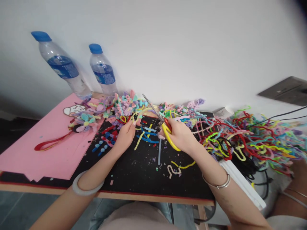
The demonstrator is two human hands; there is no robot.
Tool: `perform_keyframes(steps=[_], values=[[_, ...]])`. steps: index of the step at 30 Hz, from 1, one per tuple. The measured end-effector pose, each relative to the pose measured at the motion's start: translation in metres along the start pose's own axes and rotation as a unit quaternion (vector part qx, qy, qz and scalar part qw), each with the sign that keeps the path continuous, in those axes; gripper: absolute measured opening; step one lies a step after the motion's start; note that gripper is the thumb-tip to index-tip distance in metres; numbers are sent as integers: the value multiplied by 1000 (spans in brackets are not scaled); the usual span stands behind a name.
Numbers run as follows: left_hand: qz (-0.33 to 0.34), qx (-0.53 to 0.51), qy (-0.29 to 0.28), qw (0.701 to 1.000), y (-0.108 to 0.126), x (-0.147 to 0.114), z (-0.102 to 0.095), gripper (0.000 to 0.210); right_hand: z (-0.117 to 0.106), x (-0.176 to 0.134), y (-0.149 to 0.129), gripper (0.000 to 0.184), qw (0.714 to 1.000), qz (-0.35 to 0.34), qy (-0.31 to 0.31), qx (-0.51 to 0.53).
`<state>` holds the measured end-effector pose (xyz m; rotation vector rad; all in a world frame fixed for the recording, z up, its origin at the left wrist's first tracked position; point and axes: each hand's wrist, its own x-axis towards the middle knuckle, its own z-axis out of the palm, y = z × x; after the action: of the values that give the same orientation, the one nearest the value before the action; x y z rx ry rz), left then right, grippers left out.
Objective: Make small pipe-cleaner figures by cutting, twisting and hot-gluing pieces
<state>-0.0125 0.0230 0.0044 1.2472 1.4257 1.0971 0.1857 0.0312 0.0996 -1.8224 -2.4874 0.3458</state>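
Observation:
In my right hand (181, 134) is a pair of scissors (165, 123) with yellow and red-orange handles, its blades pointing up and to the left. My left hand (126, 135) is closed in a pinch on a pale yellow pipe cleaner (136, 112), whose far part runs toward the blades. Whether the blades touch it, I cannot tell. Between the hands, several blue pipe cleaners (146, 138) and yellow pieces lie on the black mat (139, 172). Beside my left hand are red and blue twisted pieces (105, 140). A beige squiggle (170, 171) lies nearer to me.
Pink sheets (57, 153) cover the left side, with a pipe-cleaner flower (86, 123) on a red strap. Two water bottles (102, 68) stand by the wall. A large tangle of colourful pipe cleaners (251, 137) fills the right, near a white box (242, 182) and another person's arm (294, 188).

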Motion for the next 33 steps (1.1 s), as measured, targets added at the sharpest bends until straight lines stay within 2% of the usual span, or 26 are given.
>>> perform_keyframes(steps=[3, 5, 9, 13, 15, 16, 19, 22, 26, 30, 33], values=[[-43, -108, -26, 993, 3, -1, 1, 27, 2, -12, 2, 33, 1000, 5, -19, 18], [-39, -140, -33, 989, 5, -1, 0, 23, 5, -20, 4, 30, 999, 12, -36, 21], [2, -119, -67, 991, 8, -1, -2, 23, 9, -34, 13, 24, 997, 28, -56, 47], [-16, -143, -153, 978, 10, -4, -2, 25, 22, -47, 22, 22, 986, 58, -26, 153], [-42, -167, -219, 960, 12, -8, -1, 26, 36, -52, 22, 21, 961, 95, 2, 259], [-53, -169, -250, 952, 13, -11, 0, 27, 44, -54, 21, 19, 938, 114, 19, 328], [-67, -139, -321, 935, 15, -17, 4, 29, 66, -54, 11, 22, 843, 140, 54, 516], [-38, -77, -369, 925, 14, -22, 8, 30, 79, -47, -4, 26, 785, 140, 104, 594], [43, 54, -383, 921, 14, -28, 13, 32, 85, -38, -19, 24, 755, 131, 149, 626], [114, 145, -363, 913, 16, -31, 18, 33, 84, -34, -22, 18, 738, 131, 142, 646], [150, 163, -364, 905, 19, -32, 20, 35, 81, -33, -22, 18, 742, 130, 125, 646]])
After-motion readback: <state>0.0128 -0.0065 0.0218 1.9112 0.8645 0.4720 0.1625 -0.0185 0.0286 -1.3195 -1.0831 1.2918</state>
